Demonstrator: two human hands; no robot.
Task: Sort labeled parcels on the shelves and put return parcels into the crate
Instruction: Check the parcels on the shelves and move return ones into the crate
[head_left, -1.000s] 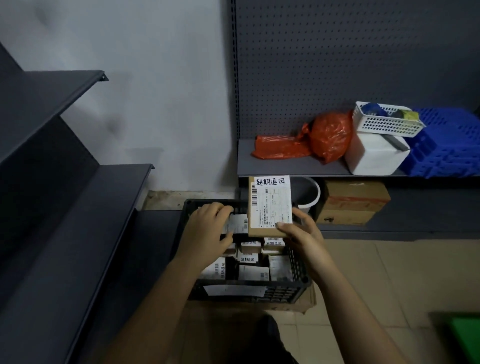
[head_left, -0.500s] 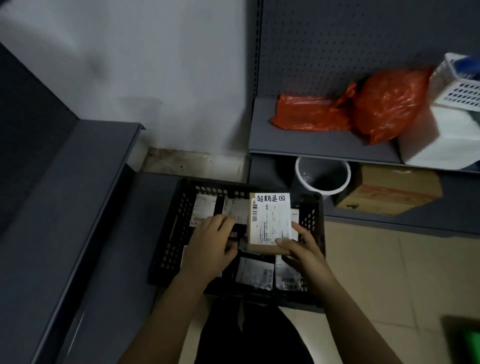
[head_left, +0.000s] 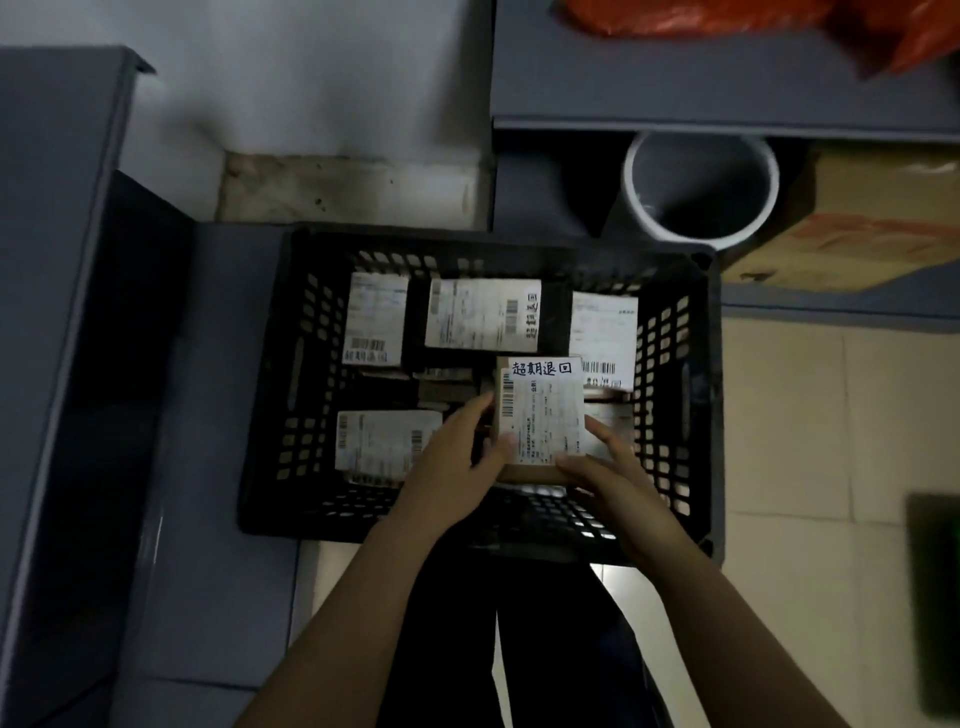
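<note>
While between both hands (head_left: 457, 467) (head_left: 618, 488), parcel (head_left: 540, 415) "超期退回".

The black crate (head_left: 291, 389) sits partly on the low grey shelf (head_left: 223, 395) (white bucket (head_left: 701, 202) and cardboard box (head_left: 857, 234) on the neighbouring shelf (head_left: 831, 307)).

Dim room — tiled floor (head_left: 779, 426), white wall (head_left: 311, 93)

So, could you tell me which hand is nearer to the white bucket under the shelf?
Right. The right hand grips the right edge of the held parcel, below and slightly left of the bucket; the left hand grips its left edge, farther left.
</note>
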